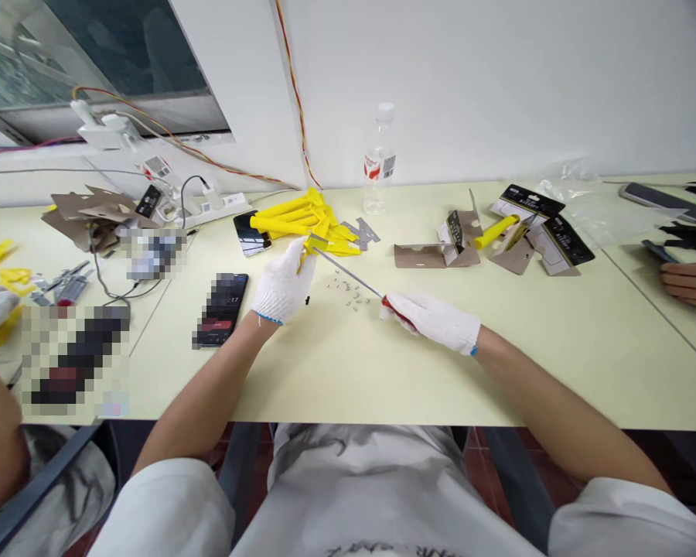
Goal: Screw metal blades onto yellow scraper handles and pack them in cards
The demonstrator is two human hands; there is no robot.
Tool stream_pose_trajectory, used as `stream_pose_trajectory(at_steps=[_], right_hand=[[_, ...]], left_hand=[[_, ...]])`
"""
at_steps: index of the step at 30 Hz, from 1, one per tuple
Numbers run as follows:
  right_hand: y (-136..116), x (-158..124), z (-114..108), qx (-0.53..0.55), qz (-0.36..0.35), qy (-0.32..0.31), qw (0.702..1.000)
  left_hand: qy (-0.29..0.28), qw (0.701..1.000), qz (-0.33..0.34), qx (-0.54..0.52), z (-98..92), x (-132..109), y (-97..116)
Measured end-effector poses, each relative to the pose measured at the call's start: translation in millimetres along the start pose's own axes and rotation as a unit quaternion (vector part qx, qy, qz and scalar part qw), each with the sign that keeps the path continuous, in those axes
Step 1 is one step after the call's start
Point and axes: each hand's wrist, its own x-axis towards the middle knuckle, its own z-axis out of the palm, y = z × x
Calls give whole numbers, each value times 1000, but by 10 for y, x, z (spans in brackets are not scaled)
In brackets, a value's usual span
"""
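Observation:
Both my hands wear white knit gloves. My left hand is closed on a yellow plastic scraper handle near the table's middle. My right hand grips the red handle of a screwdriver, whose long metal shaft runs up-left to the yellow piece. Several tiny screws lie scattered on the table between my hands. A pile of yellow scraper handles lies just behind my left hand, with metal blades beside it.
A black phone lies left of my left hand, another behind it. A clear water bottle stands at the back. Cardboard packaging and printed cards lie right. Another person's hand rests far right; a power strip and cables sit back left.

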Motion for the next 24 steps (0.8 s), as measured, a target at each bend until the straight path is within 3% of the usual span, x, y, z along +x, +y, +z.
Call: stream_pose_trajectory(at_steps=[4,6,7,9,11,13,18,20,22,24], right_hand=[[-10,-11,-6,137,32,-60,988],[-7,-11,6,124,40,-65,989],[-4,-9,18,84,28,-44,995],[3,0,54,-32,-21,58,998],[10,11,97,-130,-59,180,973],[11,18,125,-163,-58,231,958],[-19,7,79,-79,-39,87,992],[-40,-3,54,-37,4,42,998],[-55,-6,42,-18,50,12,999],[-55,4,32,-31,49,12,998]], left_hand=[[9,1000,12,1,21,3,-27],[7,1000,16,-8,20,0,-32],[4,1000,13,-11,15,-1,-33],[2,1000,4,-17,2,0,-35],[3,1000,-2,-22,-11,6,-43],[8,1000,-3,-27,-15,14,-63],[26,999,6,-44,15,27,-135],[23,999,2,-49,28,28,-152],[17,998,-3,-58,36,29,-156],[12,998,-4,-66,43,33,-152]])
